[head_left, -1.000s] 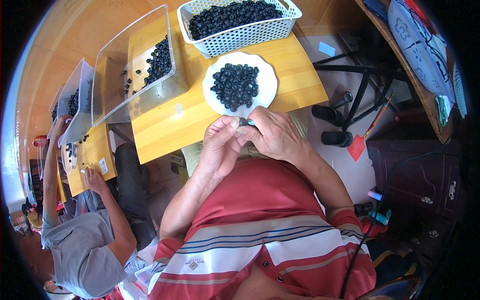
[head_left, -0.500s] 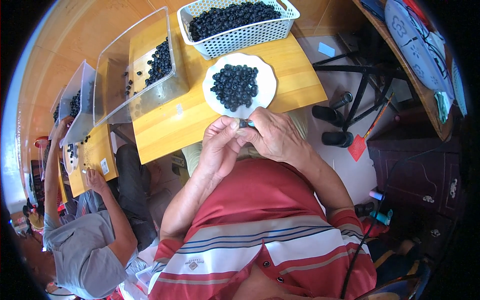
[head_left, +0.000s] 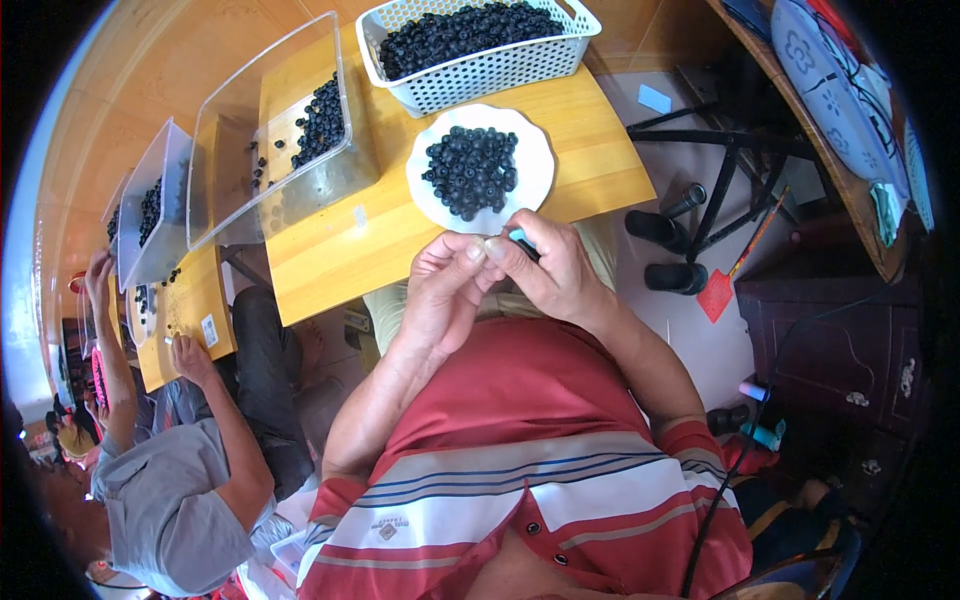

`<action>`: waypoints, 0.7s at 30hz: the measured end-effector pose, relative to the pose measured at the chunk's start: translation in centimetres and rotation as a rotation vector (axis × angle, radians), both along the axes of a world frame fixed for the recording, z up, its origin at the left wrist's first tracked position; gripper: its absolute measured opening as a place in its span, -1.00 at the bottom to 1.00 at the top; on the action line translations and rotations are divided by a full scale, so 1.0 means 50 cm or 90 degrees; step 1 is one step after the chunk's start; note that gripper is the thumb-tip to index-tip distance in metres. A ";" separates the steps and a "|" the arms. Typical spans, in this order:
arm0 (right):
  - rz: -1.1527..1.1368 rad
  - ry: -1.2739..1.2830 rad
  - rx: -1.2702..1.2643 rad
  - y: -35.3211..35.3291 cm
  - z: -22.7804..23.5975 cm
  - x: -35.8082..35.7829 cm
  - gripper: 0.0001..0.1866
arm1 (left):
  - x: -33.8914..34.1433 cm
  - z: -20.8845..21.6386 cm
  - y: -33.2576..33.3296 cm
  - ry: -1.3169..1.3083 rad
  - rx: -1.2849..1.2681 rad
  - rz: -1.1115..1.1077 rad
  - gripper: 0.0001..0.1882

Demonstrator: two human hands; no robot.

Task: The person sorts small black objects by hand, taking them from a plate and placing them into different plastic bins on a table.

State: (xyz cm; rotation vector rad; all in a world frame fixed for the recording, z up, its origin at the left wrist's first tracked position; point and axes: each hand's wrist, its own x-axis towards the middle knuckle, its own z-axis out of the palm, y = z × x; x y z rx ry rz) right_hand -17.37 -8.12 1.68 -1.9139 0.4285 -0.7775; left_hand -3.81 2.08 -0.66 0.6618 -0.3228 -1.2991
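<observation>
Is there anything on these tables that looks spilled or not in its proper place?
Slightly: on the co-worker's table, a few dark berries lie loose outside the clear bin, which looks like minor spillage. The berries on the white plate look tidy.

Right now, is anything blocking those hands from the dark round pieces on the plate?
Nothing visible does: the dark round pieces lie uncovered on the white plate, with only its near rim between them and the left hand and right hand.
</observation>
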 end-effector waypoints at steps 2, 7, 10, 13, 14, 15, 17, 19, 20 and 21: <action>0.029 -0.018 0.115 -0.004 -0.008 0.003 -0.70 | 0.005 -0.010 0.002 0.001 -0.006 -0.004 -0.90; 0.056 -0.052 0.320 0.001 -0.020 0.006 -0.72 | 0.008 -0.012 0.002 -0.009 -0.019 -0.009 -0.90; 0.060 -0.075 0.382 0.003 -0.023 0.009 -0.73 | 0.010 -0.014 0.001 -0.029 -0.002 0.004 -0.88; 0.056 -0.097 0.424 0.001 -0.026 0.009 -0.75 | 0.011 -0.017 0.001 -0.043 -0.005 0.007 -0.86; 0.058 -0.108 0.449 0.001 -0.029 0.009 -0.76 | 0.010 -0.018 0.000 -0.048 0.001 0.009 -0.85; 0.058 -0.107 0.449 0.001 -0.031 0.009 -0.76 | 0.010 -0.019 0.000 -0.052 0.007 0.010 -0.85; 0.062 -0.118 0.481 0.001 -0.035 0.010 -0.77 | 0.009 -0.020 -0.001 -0.053 0.007 0.016 -0.85; 0.055 -0.121 0.486 0.004 -0.039 0.013 -0.77 | 0.008 -0.022 -0.001 -0.054 0.007 0.023 -0.85; 0.048 -0.124 0.491 0.005 -0.041 0.014 -0.78 | 0.009 -0.022 -0.001 -0.059 0.010 0.028 -0.85; 0.049 -0.124 0.491 0.006 -0.043 0.016 -0.78 | 0.009 -0.023 -0.001 -0.063 0.013 0.032 -0.86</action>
